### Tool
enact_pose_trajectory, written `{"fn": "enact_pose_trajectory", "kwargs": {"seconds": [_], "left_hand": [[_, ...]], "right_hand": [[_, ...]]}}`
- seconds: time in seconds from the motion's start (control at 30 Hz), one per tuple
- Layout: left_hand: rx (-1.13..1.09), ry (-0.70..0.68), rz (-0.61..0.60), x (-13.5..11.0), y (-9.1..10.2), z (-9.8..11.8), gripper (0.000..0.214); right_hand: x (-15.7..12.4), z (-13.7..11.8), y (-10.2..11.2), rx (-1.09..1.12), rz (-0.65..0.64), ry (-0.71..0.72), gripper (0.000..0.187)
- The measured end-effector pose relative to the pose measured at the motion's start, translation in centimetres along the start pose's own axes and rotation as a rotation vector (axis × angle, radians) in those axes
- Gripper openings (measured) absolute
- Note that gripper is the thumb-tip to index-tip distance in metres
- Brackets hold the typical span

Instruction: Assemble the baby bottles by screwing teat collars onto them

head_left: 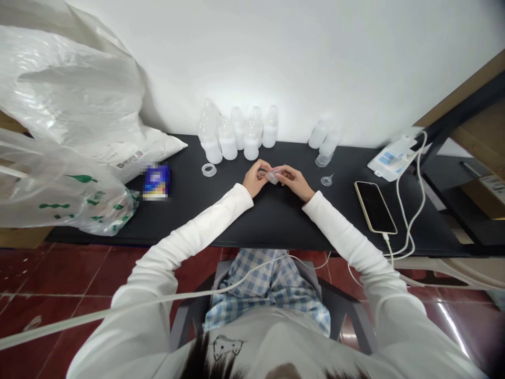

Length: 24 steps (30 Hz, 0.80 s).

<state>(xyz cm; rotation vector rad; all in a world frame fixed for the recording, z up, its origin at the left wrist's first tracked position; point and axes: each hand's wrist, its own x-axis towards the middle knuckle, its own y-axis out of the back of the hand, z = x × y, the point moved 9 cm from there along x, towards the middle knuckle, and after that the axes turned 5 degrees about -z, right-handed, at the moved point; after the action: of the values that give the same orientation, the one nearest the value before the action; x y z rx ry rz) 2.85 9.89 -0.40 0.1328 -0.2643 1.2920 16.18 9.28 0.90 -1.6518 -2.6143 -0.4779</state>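
Note:
Over the black table, my left hand (256, 180) and my right hand (295, 182) meet with their fingers closed around a small translucent ring-shaped bottle part (272, 177). Its finer details are hidden by the fingers. Beyond them stands a group of several white baby bottles (251, 145) with clear domed tops, upright near the wall. A loose translucent collar ring (209, 169) lies to the left of my hands. To the right is a clear, flat-rimmed nipple-like piece (326, 181), with clear plastic caps (325, 148) behind it.
A blue packet (157, 182) and large white plastic bags (71, 89) are on the left. A phone (375, 207) on a charging cable lies at the right, near a white power strip (392, 157). A white cable (158, 299) crosses over my lap. Dark shelving (461, 126) borders the right side.

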Motion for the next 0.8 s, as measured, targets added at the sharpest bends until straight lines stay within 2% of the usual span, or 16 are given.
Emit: {"fn": "enact_pose_trajectory", "kwargs": {"seconds": [0.07,0.17,0.3,0.37,0.47,0.57,0.63,0.7,0.8], "left_hand": [[-0.014,0.036,0.017,0.0,0.1,-0.3,0.035],[-0.001,0.084,-0.031,0.2,-0.6,-0.8,0.037],[0.137,0.094,-0.065,1.7,-1.6,-1.2,0.029],[0.219,0.066,-0.064,3.5,-2.3,-1.4,0.029],[0.332,0.019,-0.088,7.1,-4.2,-2.1,0.029],[0.405,0.009,-0.187,10.8,-7.5,-3.0,0.032],[0.422,-0.060,-0.227,13.0,-9.8,-2.4,0.038],[0.474,-0.132,-0.179,14.9,-11.3,-1.0,0.046],[0.596,-0.168,-0.011,17.3,-12.5,1.2,0.059]], "right_hand": [[-0.3,-0.6,0.4,-0.065,0.023,0.020,0.049],[-1.1,-1.7,2.0,-0.214,0.153,0.075,0.046],[-1.9,-3.4,3.7,-0.590,0.275,0.171,0.039],[-2.3,-4.1,4.4,-0.743,0.304,0.210,0.037],[-3.2,-4.8,6.1,-0.834,0.412,0.237,0.032],[-4.5,-5.1,8.2,-0.855,0.572,0.230,0.030],[-5.6,-5.3,9.6,-0.878,0.707,0.249,0.032],[-6.8,-5.8,10.6,-0.929,0.836,0.305,0.036],[-8.2,-6.3,11.4,-1.007,0.959,0.384,0.040]]}}
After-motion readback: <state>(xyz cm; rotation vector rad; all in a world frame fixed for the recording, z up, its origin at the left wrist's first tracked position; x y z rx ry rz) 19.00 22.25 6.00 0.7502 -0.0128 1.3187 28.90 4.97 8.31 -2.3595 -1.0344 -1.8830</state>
